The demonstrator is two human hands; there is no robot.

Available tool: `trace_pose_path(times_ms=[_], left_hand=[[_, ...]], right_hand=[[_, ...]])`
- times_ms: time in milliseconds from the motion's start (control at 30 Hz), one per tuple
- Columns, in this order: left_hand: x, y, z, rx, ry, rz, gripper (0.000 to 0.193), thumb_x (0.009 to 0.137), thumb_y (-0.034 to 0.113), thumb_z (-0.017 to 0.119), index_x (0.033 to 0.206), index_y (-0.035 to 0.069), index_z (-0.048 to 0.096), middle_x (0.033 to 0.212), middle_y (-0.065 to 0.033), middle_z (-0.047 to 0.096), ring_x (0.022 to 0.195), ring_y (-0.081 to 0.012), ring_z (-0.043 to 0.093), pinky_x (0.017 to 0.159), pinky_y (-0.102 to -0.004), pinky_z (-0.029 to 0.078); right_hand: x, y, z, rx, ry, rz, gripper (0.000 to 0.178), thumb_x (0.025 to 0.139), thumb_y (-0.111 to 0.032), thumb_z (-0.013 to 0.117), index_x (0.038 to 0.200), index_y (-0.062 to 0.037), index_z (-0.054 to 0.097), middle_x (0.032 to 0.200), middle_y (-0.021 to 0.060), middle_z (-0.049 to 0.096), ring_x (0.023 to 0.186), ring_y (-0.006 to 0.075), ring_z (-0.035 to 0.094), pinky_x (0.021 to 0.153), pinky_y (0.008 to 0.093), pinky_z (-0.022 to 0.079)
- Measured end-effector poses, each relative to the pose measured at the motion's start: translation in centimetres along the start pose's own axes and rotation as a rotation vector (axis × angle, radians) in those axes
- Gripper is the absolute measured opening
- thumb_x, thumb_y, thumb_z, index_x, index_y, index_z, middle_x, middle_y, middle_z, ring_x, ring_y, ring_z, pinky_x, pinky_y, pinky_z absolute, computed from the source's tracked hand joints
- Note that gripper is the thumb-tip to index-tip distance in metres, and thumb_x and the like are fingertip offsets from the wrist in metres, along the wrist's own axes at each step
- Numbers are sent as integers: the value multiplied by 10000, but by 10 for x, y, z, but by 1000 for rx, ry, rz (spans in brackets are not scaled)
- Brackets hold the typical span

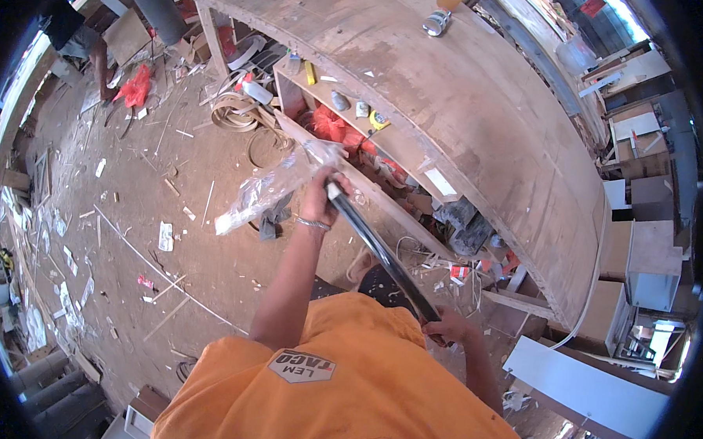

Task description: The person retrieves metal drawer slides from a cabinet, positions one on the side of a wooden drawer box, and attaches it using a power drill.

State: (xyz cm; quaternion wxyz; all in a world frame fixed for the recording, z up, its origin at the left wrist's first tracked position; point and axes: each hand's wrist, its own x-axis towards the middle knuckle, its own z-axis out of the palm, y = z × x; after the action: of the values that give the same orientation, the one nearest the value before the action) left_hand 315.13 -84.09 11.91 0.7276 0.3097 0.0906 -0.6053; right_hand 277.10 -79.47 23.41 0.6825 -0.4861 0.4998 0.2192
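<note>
A long, glossy black tube (pixel 385 256) with a pale end slants across the front of my body. My left hand (pixel 319 198) is closed around its upper end, a bracelet on the wrist. Crumpled clear plastic film (pixel 262 192) spreads beside that hand and past its fingers; whether it is gripped too I cannot make out. At the tube's lower end, by my waist, my right hand (pixel 447 327) is wrapped round it.
A large wooden workbench (pixel 482 107) fills the right, a jar (pixel 436 23) on top. Its shelf holds a yellow tape measure (pixel 379 120) and red plastic bags (pixel 332 126). Scraps and strips litter the floor (pixel 144 210). A white panel (pixel 587 387) lies lower right; another person (pixel 81 39) is far left.
</note>
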Motion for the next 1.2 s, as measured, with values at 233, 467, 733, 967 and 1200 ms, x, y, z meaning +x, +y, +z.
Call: trace_pose_path(times_ms=[233,467,733,967,1200], left_hand=[[97,139,-137,88,548,486,264,918,267,593,688,205,479,599,13,450,499,-143,463,449,-306,377],[-90,260,-310,204,493,121,572,834,495,723,1263,150,565,1072,-78,675,959,-243,655,787,-383,523],[-73,110,-92,636,187,-50,527,1011,447,500,1427,127,457,1398,-159,545,1237,-272,566,1071,-456,424],[-129,210,209,311,-706,615,633,982,496,550,1437,79,408,1217,-105,603,1055,-208,620,948,-416,490],[-191,122,247,455,-483,645,212,949,212,655,1050,54,556,832,-3,532,728,-98,538,632,-272,495]], right_hand=[[-29,-101,-71,-908,448,21,646,713,-368,748,1257,-48,611,1017,188,714,986,370,675,887,466,519],[2,-67,-179,-724,193,-116,618,685,-378,753,1182,-26,650,966,212,707,925,374,679,867,432,522],[92,-201,-109,-261,-131,-675,264,759,-194,713,925,-15,613,686,77,610,529,147,576,492,303,449],[47,-226,-19,329,-897,-599,251,794,-174,659,984,-27,589,688,60,585,429,116,492,377,269,396],[28,-52,76,97,138,-672,309,876,-201,730,1063,-4,583,815,58,631,692,143,618,620,317,513]])
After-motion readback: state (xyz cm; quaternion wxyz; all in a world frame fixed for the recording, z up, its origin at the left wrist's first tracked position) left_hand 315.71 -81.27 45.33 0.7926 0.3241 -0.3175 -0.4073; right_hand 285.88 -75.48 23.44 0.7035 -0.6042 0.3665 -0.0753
